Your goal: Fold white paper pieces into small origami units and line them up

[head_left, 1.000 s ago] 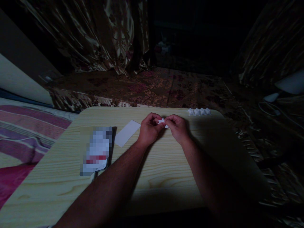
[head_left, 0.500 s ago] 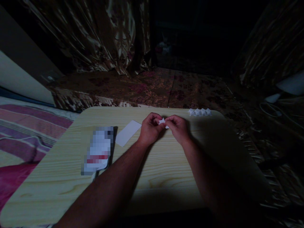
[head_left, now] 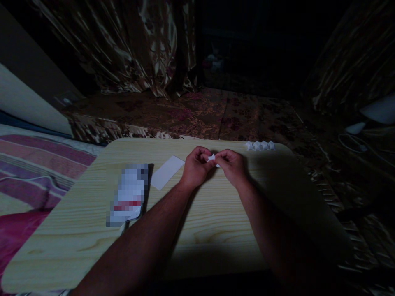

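Note:
A small white paper star (head_left: 211, 157) is pinched between my two hands, above the far middle of the wooden table (head_left: 216, 222). My left hand (head_left: 197, 166) grips it from the left, thumb and fingers closed. From the right, my right hand (head_left: 231, 165) closes its thumb and forefinger on the star's other side. Fingers hide much of the star. To the left of my left hand lies a flat white stack or sheet of paper (head_left: 167, 172). Several finished-looking white paper stars (head_left: 261, 145) stand in a row at the table's far right edge.
A blurred-out, phone-like item (head_left: 129, 193) lies on the left of the table, with a cable by its lower end. Beyond the table are a patterned cloth ledge (head_left: 197, 111) and curtains (head_left: 148, 45). A striped bed cover (head_left: 33, 168) is at the left; a pale lamp (head_left: 381, 110) stands far right.
Both hands keep hold of the paper star with hardly any visible movement. The whole view has shifted very slightly.

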